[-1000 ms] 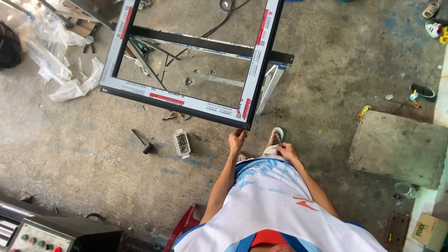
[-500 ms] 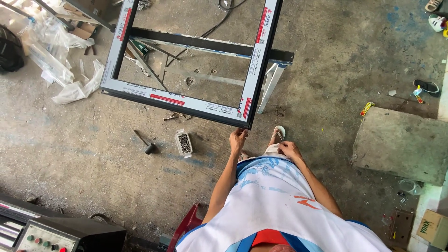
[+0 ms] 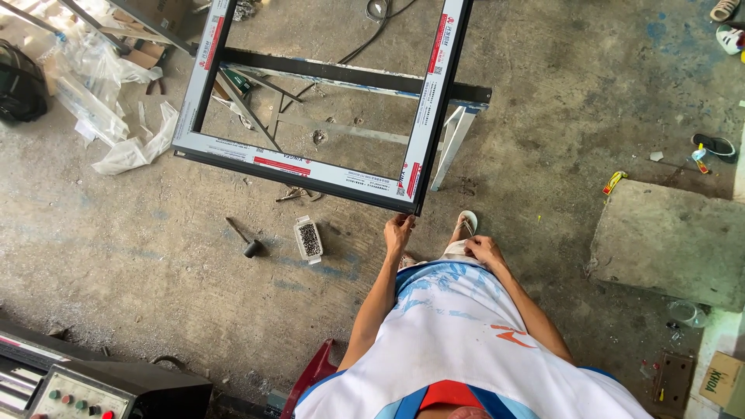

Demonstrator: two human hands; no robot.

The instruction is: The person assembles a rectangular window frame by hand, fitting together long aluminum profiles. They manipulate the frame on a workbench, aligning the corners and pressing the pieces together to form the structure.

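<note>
The frame [image 3: 310,167], a dark metal rectangle with pale protective film along its bars, lay flat on a metal stand [image 3: 454,140] above the concrete floor [image 3: 155,271], directly ahead of the person. The left hand [image 3: 399,231] reached up to the frame's near right corner, its fingers [image 3: 403,221] curled together just under that corner; whether they actually pinched the edge or only touched it could not be told. The right hand [image 3: 484,248] sat lower, near the person's waist, its fingers loosely bent around something small and thin that was too tiny to make out. A sandal [image 3: 466,221] on one foot showed just beside that hand.

On the floor to the left of the left hand rested a small white tray [image 3: 309,240] filled with dark bits, and a hammer [image 3: 244,240] lay just beyond it. Crumpled clear plastic wrap [image 3: 116,93] was heaped by the frame's far left side. A grey concrete slab [image 3: 667,240] sat well off to the right, and a machine with coloured buttons [image 3: 77,392] stood in the lower left corner.
</note>
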